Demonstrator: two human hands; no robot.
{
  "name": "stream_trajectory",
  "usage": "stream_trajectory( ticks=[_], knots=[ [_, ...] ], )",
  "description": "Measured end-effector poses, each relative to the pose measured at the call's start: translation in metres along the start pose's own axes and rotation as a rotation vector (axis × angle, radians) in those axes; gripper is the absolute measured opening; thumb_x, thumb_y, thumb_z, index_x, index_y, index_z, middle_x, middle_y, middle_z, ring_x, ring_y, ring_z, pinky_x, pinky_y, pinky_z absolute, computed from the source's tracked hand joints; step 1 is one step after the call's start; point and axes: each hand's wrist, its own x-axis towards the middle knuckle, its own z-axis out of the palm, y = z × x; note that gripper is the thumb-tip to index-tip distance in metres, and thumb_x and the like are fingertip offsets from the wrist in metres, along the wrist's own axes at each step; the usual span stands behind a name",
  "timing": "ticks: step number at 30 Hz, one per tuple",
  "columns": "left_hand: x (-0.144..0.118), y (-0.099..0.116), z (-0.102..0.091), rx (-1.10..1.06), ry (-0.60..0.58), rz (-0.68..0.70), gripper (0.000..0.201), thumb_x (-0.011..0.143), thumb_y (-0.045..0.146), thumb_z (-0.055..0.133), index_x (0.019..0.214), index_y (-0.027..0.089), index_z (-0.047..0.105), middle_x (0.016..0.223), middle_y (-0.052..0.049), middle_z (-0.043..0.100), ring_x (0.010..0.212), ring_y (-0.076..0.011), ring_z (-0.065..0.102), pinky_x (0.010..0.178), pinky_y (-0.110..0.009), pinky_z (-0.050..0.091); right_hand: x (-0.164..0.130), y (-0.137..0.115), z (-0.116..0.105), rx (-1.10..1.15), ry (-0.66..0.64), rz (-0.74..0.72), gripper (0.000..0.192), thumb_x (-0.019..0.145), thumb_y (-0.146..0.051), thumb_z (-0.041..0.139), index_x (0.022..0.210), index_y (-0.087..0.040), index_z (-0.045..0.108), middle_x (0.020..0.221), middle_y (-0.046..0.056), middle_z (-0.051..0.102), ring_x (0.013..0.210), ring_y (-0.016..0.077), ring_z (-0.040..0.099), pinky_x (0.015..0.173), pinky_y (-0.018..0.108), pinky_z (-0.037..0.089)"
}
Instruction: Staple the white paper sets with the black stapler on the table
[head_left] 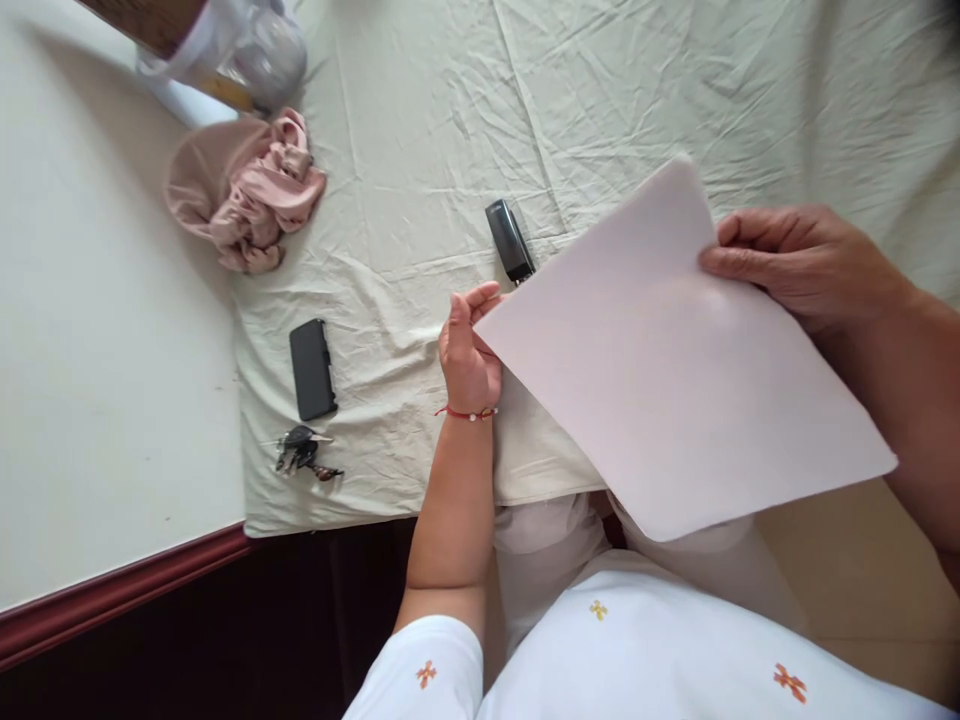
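A large pale pink sheet of paper (675, 370) is held up above the near edge of a bed covered by a wrinkled cream sheet (420, 150). My left hand (469, 350), with a red thread bracelet at the wrist, grips the paper's left corner. My right hand (802, 262) pinches the paper's far right edge, fingers curled over it. A black stapler (510, 241) lies on the cream sheet just beyond my left hand, partly behind the paper's corner.
A black phone (313, 369) and a bunch of keys (304, 452) lie near the bed's left edge. A crumpled pink cloth (247, 190) and a plastic bag (247, 50) sit at the far left. A white floor (97, 350) with a dark red skirting runs along the left.
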Motion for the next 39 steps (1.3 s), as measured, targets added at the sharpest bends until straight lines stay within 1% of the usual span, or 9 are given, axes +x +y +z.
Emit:
stream_trajectory(
  ticks=[4,8,11,14,21,25,30,34,39],
  knots=[
    [-0.007,0.009,0.004,-0.101,-0.208,-0.159,0.07,0.085,0.088,0.052,0.076,0.021,0.069,0.064,-0.005,0.066,0.05,-0.0123,0.058,0.037,-0.024,0.036,0.006,0.004,-0.001,0.021,0.185,-0.074,0.015,0.087,-0.023,0.08,0.078,-0.019,0.068,0.069,-0.002,0.062,0.052,0.0051,0.051,0.047,0.019,0.039],
    [-0.011,0.007,0.005,0.0,-0.362,-0.164,0.053,0.082,0.065,0.078,0.062,0.019,0.061,0.05,0.002,0.052,0.041,-0.0069,0.045,0.037,-0.022,0.028,0.014,0.009,-0.002,0.058,0.27,-0.133,0.018,0.087,-0.019,0.081,0.076,-0.017,0.067,0.069,-0.003,0.062,0.057,0.0036,0.052,0.053,0.019,0.042],
    [-0.009,0.004,0.006,0.02,-0.312,-0.15,0.045,0.079,0.055,0.085,0.064,0.018,0.064,0.049,0.006,0.044,0.038,-0.0041,0.038,0.036,-0.021,0.024,0.017,0.014,-0.003,0.136,0.218,-0.155,0.018,0.083,-0.025,0.087,0.08,-0.018,0.071,0.076,-0.002,0.068,0.064,0.0061,0.059,0.061,0.021,0.05],
    [-0.007,0.002,0.008,-0.009,-0.255,-0.152,0.042,0.074,0.055,0.089,0.069,0.018,0.069,0.052,0.006,0.048,0.037,-0.0034,0.037,0.034,-0.021,0.022,0.02,0.019,-0.006,0.153,0.162,-0.169,0.022,0.078,-0.03,0.092,0.087,-0.02,0.074,0.086,0.0,0.073,0.072,0.0108,0.066,0.071,0.028,0.057],
    [-0.007,0.002,0.012,-0.02,-0.206,-0.13,0.052,0.067,0.05,0.095,0.061,0.018,0.054,0.051,0.008,0.044,0.041,-0.0024,0.035,0.038,-0.019,0.023,0.022,0.024,-0.014,0.156,0.099,-0.191,0.034,0.068,-0.032,0.098,0.092,-0.02,0.077,0.096,0.002,0.078,0.081,0.0144,0.071,0.079,0.033,0.062],
    [-0.005,0.001,0.01,-0.049,-0.204,-0.129,0.049,0.071,0.058,0.09,0.07,0.021,0.058,0.056,0.008,0.047,0.041,-0.0034,0.04,0.038,-0.02,0.027,0.022,0.024,-0.016,0.137,0.061,-0.209,0.041,0.07,-0.035,0.098,0.105,-0.022,0.082,0.11,0.004,0.081,0.092,0.0172,0.074,0.091,0.035,0.063],
    [-0.005,0.001,0.009,-0.076,-0.2,-0.152,0.041,0.081,0.058,0.083,0.08,0.022,0.064,0.056,0.007,0.05,0.042,-0.0055,0.044,0.037,-0.021,0.03,0.021,0.024,-0.015,0.11,0.096,-0.163,0.03,0.073,-0.032,0.095,0.099,-0.022,0.084,0.107,0.005,0.082,0.088,0.0177,0.076,0.085,0.035,0.065],
    [-0.004,-0.001,0.01,-0.115,-0.187,-0.132,0.039,0.079,0.056,0.086,0.084,0.022,0.067,0.057,0.008,0.053,0.041,-0.0044,0.044,0.038,-0.02,0.033,0.021,0.023,-0.013,0.11,0.133,-0.123,0.022,0.077,-0.028,0.093,0.095,-0.019,0.083,0.098,0.005,0.082,0.081,0.0151,0.075,0.08,0.032,0.066],
    [-0.003,-0.008,0.011,-0.153,-0.162,-0.034,0.048,0.078,0.052,0.088,0.109,0.026,0.062,0.055,0.012,0.052,0.039,-0.0041,0.044,0.038,-0.019,0.032,0.023,0.026,-0.015,0.062,0.132,-0.152,0.025,0.078,-0.034,0.092,0.095,-0.018,0.081,0.09,0.002,0.081,0.077,0.0169,0.077,0.09,0.048,0.067]
  ],
)
